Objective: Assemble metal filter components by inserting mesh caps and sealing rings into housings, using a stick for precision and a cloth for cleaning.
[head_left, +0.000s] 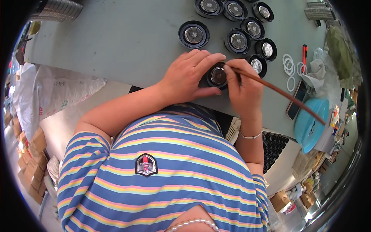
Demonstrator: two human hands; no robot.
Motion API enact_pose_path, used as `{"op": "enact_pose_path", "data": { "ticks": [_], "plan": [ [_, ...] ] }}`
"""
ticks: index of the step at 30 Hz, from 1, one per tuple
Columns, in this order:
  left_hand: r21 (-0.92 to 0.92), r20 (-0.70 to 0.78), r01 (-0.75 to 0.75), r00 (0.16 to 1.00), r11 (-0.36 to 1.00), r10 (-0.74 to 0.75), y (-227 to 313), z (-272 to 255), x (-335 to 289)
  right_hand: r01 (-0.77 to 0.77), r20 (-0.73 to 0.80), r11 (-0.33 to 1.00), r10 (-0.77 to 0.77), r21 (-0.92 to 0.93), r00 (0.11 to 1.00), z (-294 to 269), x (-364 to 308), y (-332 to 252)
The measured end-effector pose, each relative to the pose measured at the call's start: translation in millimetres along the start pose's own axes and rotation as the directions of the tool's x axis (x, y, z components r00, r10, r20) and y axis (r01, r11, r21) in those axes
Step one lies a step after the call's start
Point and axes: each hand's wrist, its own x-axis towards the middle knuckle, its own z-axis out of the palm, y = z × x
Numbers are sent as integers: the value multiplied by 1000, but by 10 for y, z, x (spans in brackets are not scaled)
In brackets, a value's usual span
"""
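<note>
A black round cup-like part with a silvery mesh disc (218,76) rests at the near edge of the table. My left hand (188,74) is curved around its left side, thumb below and fingers above, steadying it. In a pinch grip, my right hand (248,91) has a thin brown stick (288,96) whose tip end is at the part's upper rim; the stick slants down to the right. The exact contact of the tip is hidden by the fingers. Beyond my hands lie several similar black parts, one of them (194,34) apart from the group.
Right of my hands are white rings (291,83), a red-handled tool (305,54), a phone (296,99), a crumpled clear plastic bag (326,73) and a blue basin (309,133). Stacked metal rings (62,9) stand far left. Below the table edge, many black parts (273,150) are gathered.
</note>
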Motion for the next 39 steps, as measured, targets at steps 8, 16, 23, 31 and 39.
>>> {"op": "enact_pose_path", "data": {
  "ticks": [8,16,23,31,39],
  "plan": [
    [4,3,1,1000,1000,-1,-11,-15,-4,-209,58,977,211,-40,976,-213,-247,-155],
    [-6,-65,-72,995,997,71,-11,-33,-11,-159,-107,872,233,463,967,106,-280,-48],
    [258,-174,34,985,966,11,-369,-294,176,-111,-410,862,344,494,845,-445,-399,110],
    [296,-268,-11,959,955,94,-476,-364,266,-227,-349,830,440,509,828,-344,-766,138],
    [116,-157,56,987,992,-38,-375,-372,276,-380,6,825,416,419,909,-309,-1017,157]
  ]
}}
